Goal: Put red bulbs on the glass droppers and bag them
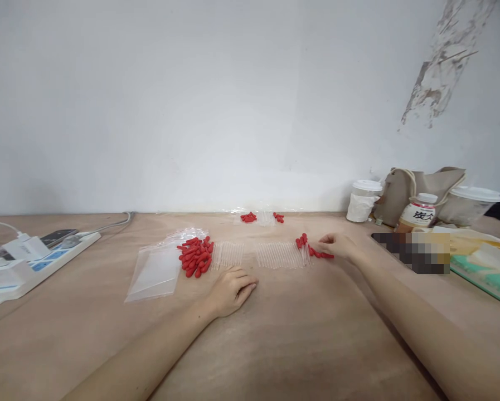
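My left hand [233, 289] rests on the table with its fingers curled together and nothing visible in them. Just beyond it lie two rows of thin clear tubes, a left row [228, 254] and a right row [278, 255]. At the right end, a few tubes carry red rubber bulbs [302, 240]. My right hand [335, 246] is low over the table there, fingertips pinched at a red rubber bulb [321, 254]; the fingers partly hide the contact. A heap of red rubber bulbs [195, 256] lies left of the tubes, beside clear plastic bags [155, 273].
Smaller red bulbs [248, 217] lie in clear plastic by the wall. On the left is a power strip [44, 267] with chargers and a phone [59, 238]. At right stand a lidded cup [363, 201], a bottle [419, 214], a grey bag [400, 192] and a green-edged packet [484, 273].
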### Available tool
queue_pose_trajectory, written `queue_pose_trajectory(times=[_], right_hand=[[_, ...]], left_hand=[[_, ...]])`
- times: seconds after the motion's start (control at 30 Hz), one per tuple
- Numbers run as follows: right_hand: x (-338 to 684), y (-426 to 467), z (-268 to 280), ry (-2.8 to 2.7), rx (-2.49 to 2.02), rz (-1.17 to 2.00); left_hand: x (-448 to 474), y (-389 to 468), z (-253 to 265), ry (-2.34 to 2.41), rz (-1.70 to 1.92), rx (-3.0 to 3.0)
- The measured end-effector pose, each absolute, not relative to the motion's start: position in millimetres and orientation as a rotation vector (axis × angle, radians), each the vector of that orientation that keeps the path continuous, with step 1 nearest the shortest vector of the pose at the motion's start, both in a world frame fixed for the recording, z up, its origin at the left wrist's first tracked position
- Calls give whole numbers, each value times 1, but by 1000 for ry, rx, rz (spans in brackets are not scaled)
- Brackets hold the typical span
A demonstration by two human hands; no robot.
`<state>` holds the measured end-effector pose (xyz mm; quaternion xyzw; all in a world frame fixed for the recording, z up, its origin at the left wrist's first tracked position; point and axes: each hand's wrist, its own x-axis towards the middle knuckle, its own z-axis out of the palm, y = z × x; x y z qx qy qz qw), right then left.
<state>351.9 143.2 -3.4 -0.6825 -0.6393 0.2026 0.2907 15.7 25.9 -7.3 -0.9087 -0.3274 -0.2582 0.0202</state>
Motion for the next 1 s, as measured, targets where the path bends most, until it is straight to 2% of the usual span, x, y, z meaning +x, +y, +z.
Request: queue_pose_trajectory(times=[0.17, 0.27, 0.37, 0.47, 0.63, 0.77, 1.0], right_hand=[[372, 134, -5, -1825, -1575, 953], [374, 132, -7, -1889, -1524, 1029], [374, 134, -5, -1889, -1602, 924], [365, 135, 4, -1794, -1638, 692], [304, 117, 13, -1747, -1344, 391], [246, 85, -3, -1824, -1100, 223], [227, 60, -21, -1868, -889, 292]], left_hand=[[17, 25, -6, -1030, -790, -2820], [17, 25, -6, -1043, -796, -2809], [16, 24, -7, -1060, -820, -2751], [16, 24, -6, -1185, -850, -2581], [20, 35, 4, -1479, -810, -2270], [38, 60, 14, -1781, -676, -2162], [78, 101, 13, -2157, -528, -1964]])
